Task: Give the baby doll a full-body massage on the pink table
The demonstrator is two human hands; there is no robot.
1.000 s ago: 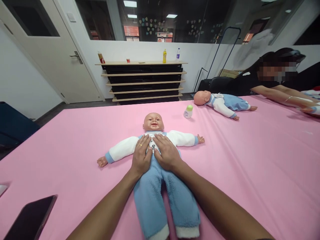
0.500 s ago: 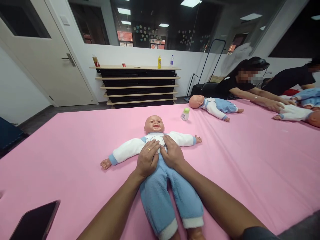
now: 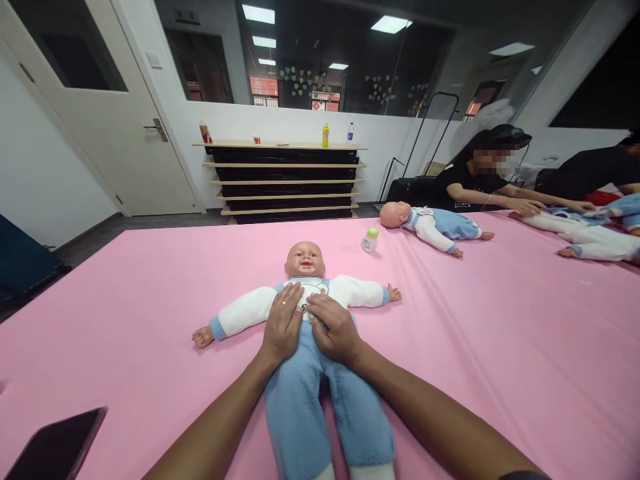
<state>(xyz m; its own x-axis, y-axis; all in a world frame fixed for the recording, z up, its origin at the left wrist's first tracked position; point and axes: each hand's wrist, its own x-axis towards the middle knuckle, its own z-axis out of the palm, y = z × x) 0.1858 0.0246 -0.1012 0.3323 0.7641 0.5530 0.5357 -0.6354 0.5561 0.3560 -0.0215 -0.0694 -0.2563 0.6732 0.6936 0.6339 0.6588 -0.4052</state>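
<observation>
A baby doll (image 3: 306,363) lies on its back on the pink table cover, arms stretched out to both sides, in a white top and fluffy blue trousers. On the left part of its belly rests my left hand (image 3: 284,323), fingers long and flat, with a ring on one finger. My right hand (image 3: 336,327) lies on the other side of the belly, its fingers a little curved and reaching toward the middle of the top. Neither hand grips anything. The doll's feet are out of view at the bottom edge.
Beyond the doll stands a small white bottle with a green cap (image 3: 370,240). A second doll (image 3: 433,223) lies at the back right, near a person (image 3: 475,173) handling another doll (image 3: 590,237). A phone (image 3: 57,443) lies at the front left of the pink-covered table (image 3: 125,313).
My right hand has slid slightly toward me and its fingers now point more to the left. My left hand stays on the doll's belly. The person at right has drawn their hands back.
</observation>
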